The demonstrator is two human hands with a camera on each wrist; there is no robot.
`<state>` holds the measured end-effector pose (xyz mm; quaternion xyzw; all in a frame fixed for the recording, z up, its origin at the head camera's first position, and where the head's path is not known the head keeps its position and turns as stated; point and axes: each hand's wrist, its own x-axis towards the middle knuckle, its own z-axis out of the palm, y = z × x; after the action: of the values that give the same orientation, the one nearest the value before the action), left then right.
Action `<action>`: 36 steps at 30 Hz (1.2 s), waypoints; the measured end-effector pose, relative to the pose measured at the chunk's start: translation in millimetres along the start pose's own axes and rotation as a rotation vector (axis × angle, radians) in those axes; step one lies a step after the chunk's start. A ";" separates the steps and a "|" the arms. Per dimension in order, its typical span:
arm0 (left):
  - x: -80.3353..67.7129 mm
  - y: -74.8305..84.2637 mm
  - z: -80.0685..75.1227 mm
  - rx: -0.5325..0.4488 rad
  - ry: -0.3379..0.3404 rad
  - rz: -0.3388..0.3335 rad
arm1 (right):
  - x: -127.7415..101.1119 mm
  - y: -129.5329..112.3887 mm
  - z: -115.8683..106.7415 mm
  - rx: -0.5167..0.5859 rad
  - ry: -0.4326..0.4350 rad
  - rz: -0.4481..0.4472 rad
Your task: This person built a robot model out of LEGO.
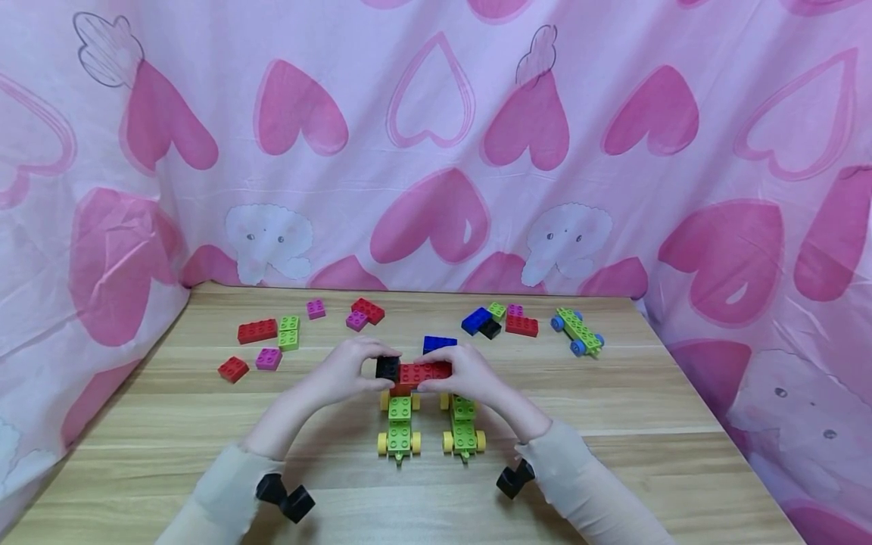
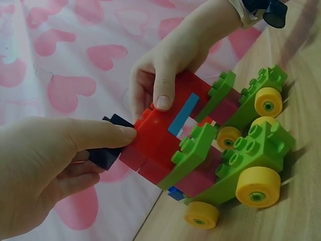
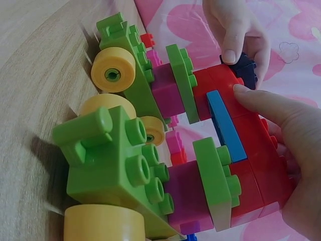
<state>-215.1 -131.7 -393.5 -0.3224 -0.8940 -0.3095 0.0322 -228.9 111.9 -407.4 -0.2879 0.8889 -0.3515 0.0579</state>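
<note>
Left hand [image 1: 344,372] pinches small black plastic brick [image 1: 387,368] at left end of red studded brick bridge [image 1: 425,372] gripped by right hand [image 1: 470,376] above two green yellow-wheeled carts [image 1: 431,428] mid-bench; best seat studs squarely, press straight, brace bridge.

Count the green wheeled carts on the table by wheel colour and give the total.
Yellow-wheeled carts: 2
Blue-wheeled cart: 1
Total: 3
</note>
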 end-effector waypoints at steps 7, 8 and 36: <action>2.7 5.2 -2.8 0.005 -0.047 -0.053 | -0.2 0.3 -0.2 0.008 -0.003 0.009; 3.0 5.9 -3.0 0.008 -0.053 -0.060 | -0.2 0.4 -0.3 0.011 -0.003 0.009; 3.2 2.3 0.4 0.019 -0.041 -0.049 | -0.6 1.3 0.7 -0.010 -0.002 0.003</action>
<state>-216.2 -128.3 -391.8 -0.3065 -0.9051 -0.2947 0.0092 -228.9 112.6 -408.8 -0.2873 0.8910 -0.3467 0.0578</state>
